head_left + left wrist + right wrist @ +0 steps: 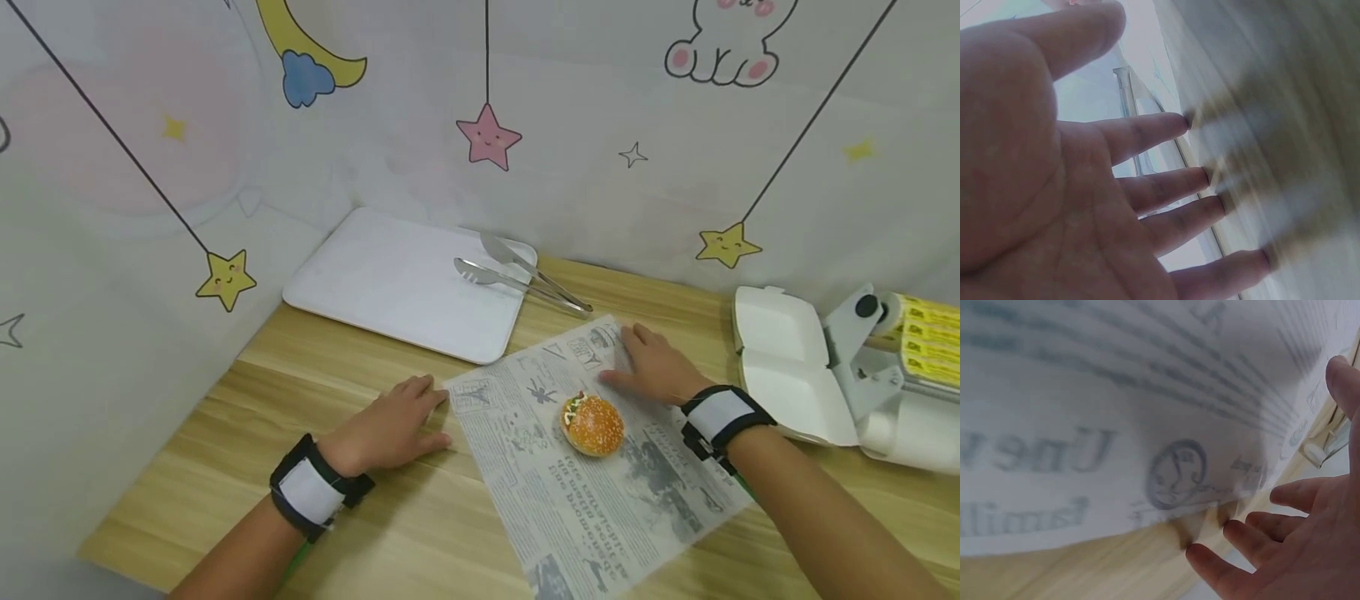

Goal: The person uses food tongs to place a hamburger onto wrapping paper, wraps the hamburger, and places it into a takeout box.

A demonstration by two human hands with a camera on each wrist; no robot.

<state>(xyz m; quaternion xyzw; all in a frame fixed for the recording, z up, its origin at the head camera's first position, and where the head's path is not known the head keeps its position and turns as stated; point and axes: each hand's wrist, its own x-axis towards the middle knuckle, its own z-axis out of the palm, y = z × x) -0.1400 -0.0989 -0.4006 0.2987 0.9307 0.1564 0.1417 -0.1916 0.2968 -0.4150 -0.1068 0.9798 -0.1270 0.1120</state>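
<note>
A small sesame-bun burger [592, 425] lies on a sheet of newsprint-patterned wrapping paper [517, 483], spread on the wooden table. At the paper's left corner is my left hand [390, 425], fingers extended. Its fingertips [1175, 122] rest on the wood in the left wrist view, and the palm holds nothing. My right hand [656, 367] lies along the paper's upper right edge, thumb over the sheet. In the right wrist view the right hand [1310, 537] has loosely spread fingers beside the printed paper [1116, 487]; whether they touch it I cannot tell.
Behind the paper is a white tray [390, 275], with metal tongs [551, 292] lying across its right edge. To the right stand an open white clamshell box [787, 367] and a dispenser with a roll of yellow labels [930, 342]. A printed wall sheet [585, 183] borders the table [247, 433].
</note>
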